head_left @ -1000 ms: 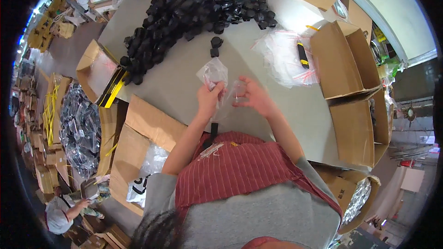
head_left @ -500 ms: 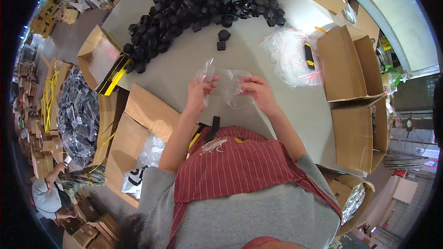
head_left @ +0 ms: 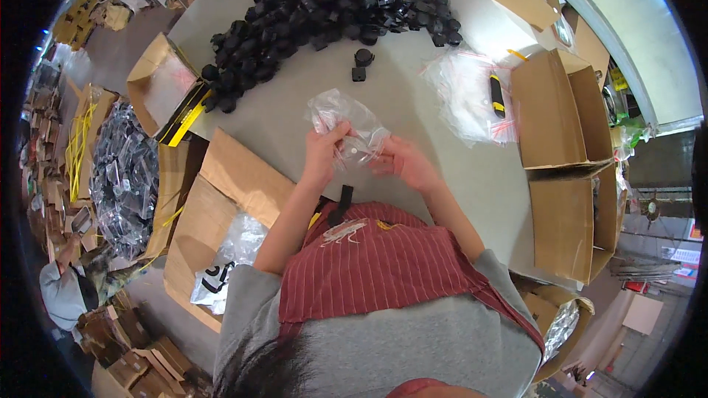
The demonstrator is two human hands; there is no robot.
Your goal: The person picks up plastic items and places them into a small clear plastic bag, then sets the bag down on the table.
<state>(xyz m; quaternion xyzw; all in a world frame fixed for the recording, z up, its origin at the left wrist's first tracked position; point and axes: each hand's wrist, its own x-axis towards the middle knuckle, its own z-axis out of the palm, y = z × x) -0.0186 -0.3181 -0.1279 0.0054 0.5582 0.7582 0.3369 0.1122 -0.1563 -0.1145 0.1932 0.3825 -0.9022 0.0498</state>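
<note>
Clear plastic bags (head_left: 341, 108) are bunched between my two hands, above the middle of the table. My left hand (head_left: 323, 149) is closed on them, thumb pressed on top. Beside it, my right hand (head_left: 405, 161) pinches the right edge of the clear plastic. Whether it is one bag or more cannot be made out. Just beyond my hands lie two small black parts (head_left: 361, 65), one round-topped and one square. A big heap of similar black parts (head_left: 317, 11) curves along the far side of the table.
To the right lies a stack of clear zip bags (head_left: 468, 96) with a black and yellow utility knife (head_left: 498, 96) on it. Open cardboard boxes (head_left: 549, 114) line the right edge. A carton of bagged parts (head_left: 127, 184) stands left; a person (head_left: 63, 295) is at lower left.
My hands have come closer together, and the plastic that was stretched between them is now bunched up. The view has shifted slightly.
</note>
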